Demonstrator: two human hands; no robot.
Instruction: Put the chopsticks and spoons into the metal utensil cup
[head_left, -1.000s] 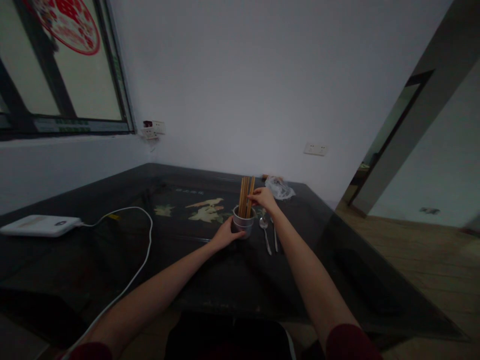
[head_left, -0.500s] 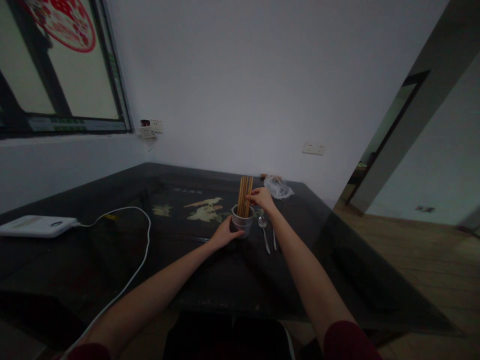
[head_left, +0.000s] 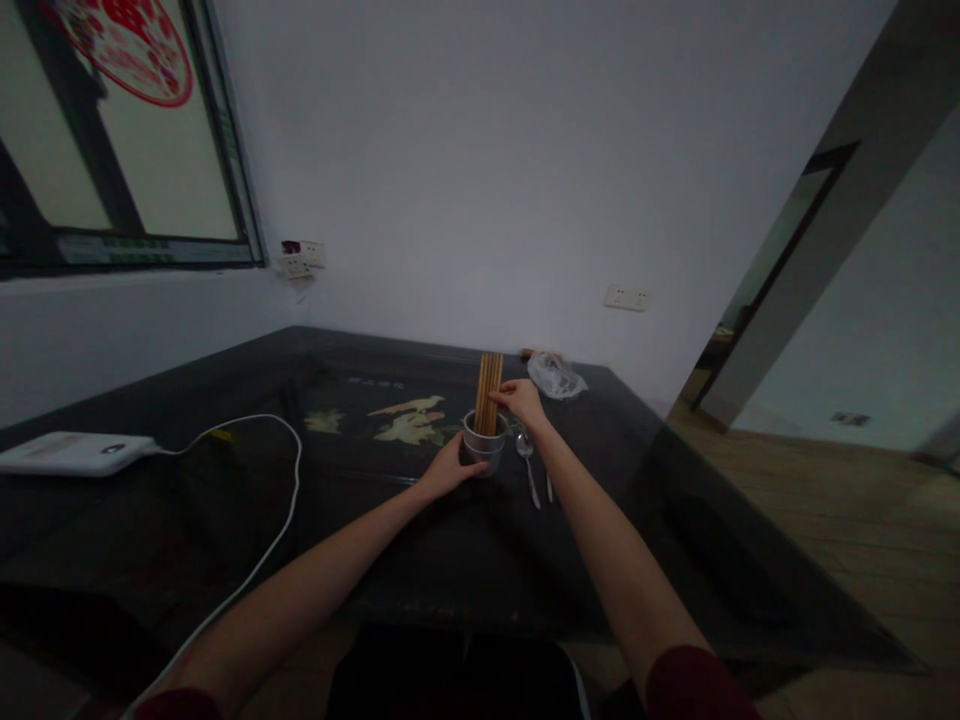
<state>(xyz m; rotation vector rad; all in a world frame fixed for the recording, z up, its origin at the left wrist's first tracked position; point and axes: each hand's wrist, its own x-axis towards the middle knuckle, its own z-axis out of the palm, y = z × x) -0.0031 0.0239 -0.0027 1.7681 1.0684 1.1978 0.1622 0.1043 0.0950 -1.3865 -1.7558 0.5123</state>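
A grey metal cup [head_left: 484,446] stands upright on the dark table, with several wooden chopsticks [head_left: 489,392] rising out of it. My left hand [head_left: 448,468] is wrapped round the cup's left and near side, thumb across the front. At the right side of the bundle, my right hand [head_left: 519,398] pinches the chopsticks above the cup's rim; how many it grips I cannot tell. A metal spoon [head_left: 527,465] lies just right of the cup. Beside it is another thin metal utensil [head_left: 550,490], partly hidden by my right forearm.
A clear plastic bag [head_left: 556,376] lies near the table's back edge by the wall. At the left sits a white device [head_left: 79,453], its white cable [head_left: 295,480] curving across the table [head_left: 375,580] toward my left arm. A dark long object [head_left: 724,555] lies at the right.
My right hand has shifted slightly left, and the chopsticks at the right of the bundle now stand closer to the others. My left hand stays on the cup.
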